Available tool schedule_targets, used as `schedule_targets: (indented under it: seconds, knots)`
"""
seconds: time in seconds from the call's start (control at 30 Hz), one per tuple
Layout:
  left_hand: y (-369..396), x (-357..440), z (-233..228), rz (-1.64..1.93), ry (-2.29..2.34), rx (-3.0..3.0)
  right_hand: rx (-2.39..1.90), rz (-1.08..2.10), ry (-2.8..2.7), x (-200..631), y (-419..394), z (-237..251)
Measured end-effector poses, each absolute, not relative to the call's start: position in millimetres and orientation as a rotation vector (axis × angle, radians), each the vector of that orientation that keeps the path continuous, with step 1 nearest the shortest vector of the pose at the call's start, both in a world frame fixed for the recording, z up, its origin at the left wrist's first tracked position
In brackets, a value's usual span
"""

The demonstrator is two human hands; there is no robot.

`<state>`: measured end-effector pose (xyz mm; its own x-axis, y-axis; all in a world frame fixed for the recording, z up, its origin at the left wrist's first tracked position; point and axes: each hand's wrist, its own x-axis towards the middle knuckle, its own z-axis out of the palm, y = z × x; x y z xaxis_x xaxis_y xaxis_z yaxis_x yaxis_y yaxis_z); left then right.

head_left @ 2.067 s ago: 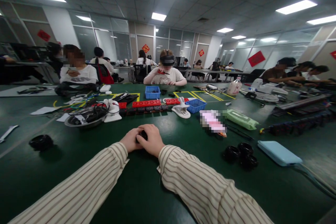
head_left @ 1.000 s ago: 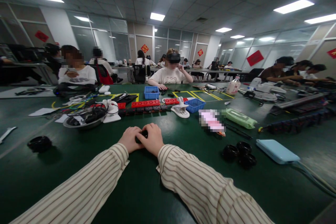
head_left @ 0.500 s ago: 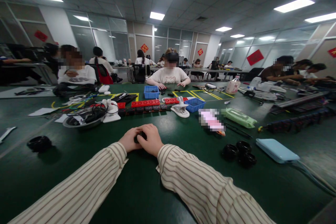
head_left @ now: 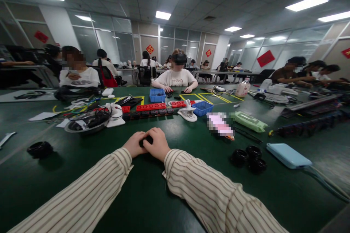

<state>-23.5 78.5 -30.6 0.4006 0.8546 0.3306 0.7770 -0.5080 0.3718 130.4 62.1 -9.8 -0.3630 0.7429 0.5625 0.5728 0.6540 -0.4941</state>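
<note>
L hand (head_left: 134,144) + R hand (head_left: 157,144) met on green table (head_left: 153,196), both curled round small black part (head_left: 148,139) btwn fingertips | 3 black rings (head_left: 248,159) lay to R, well apart | blue case (head_left: 288,155) just beyond them

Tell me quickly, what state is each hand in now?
Left hand: closed on the small black part.
Right hand: closed on the same part.

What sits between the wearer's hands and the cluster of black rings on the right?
Nothing: the head view shows bare green table between the hands and the black rings.
</note>
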Motion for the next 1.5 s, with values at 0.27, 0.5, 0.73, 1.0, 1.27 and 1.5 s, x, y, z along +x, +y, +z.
schedule_targets:
  seconds: [0.27, 0.5, 0.73, 1.0, 1.27, 1.5]
  knots:
    - [80.8, -29.0, -34.3, 0.768, 1.279, 2.371, -0.861, 0.298, -2.138, 132.8, 54.5, -5.3]
    - [72.0, -17.5, -28.6, 0.741, 1.558, 2.492, -1.087, 0.267, -1.934, 131.5, 55.2, -7.0]
    - [73.8, -18.2, -28.3, 0.681, 1.532, 2.523, -1.120, 0.282, -2.003, 129.4, 59.5, -9.2]
    - [80.0, -29.4, -31.6, 0.717, 1.295, 2.399, -0.893, 0.319, -2.173, 132.4, 56.2, -4.5]
    - [73.4, -19.4, -29.2, 0.771, 1.487, 2.465, -1.024, 0.301, -2.004, 133.0, 53.2, -3.4]
    - [68.0, -12.3, -22.0, 0.668, 1.621, 2.571, -1.189, 0.264, -1.977, 129.1, 58.5, -9.2]
